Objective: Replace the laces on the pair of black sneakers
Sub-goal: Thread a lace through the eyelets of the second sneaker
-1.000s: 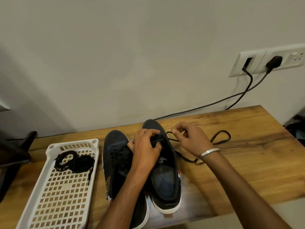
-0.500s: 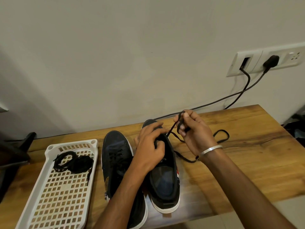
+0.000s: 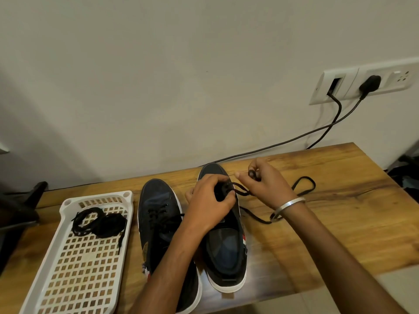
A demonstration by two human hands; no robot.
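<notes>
Left hand (image 3: 209, 199) gripping right sneaker (image 3: 223, 234) and hiding its eyelets, right hand (image 3: 265, 181) pinching black lace (image 3: 303, 183) — spare laces (image 3: 98, 220) in white basket (image 3: 68, 277), left.

We see two black sneakers with white soles, side by side on bench, toes toward wall, heels toward us.
Left sneaker (image 3: 158, 214): black lace threaded through eyelets, upright.
Right sneaker (image 3: 226, 241): upright, opening empty, small red-white mark on outer side; front eyelet area partly hidden, so we cannot tell how many eyelets are threaded.
Loose black lace (image 3: 302, 184): runs from front of right sneaker, loops on bench to the right.
Bundle of black laces (image 3: 99, 220): tangled, lying in far end of white tray.
</notes>
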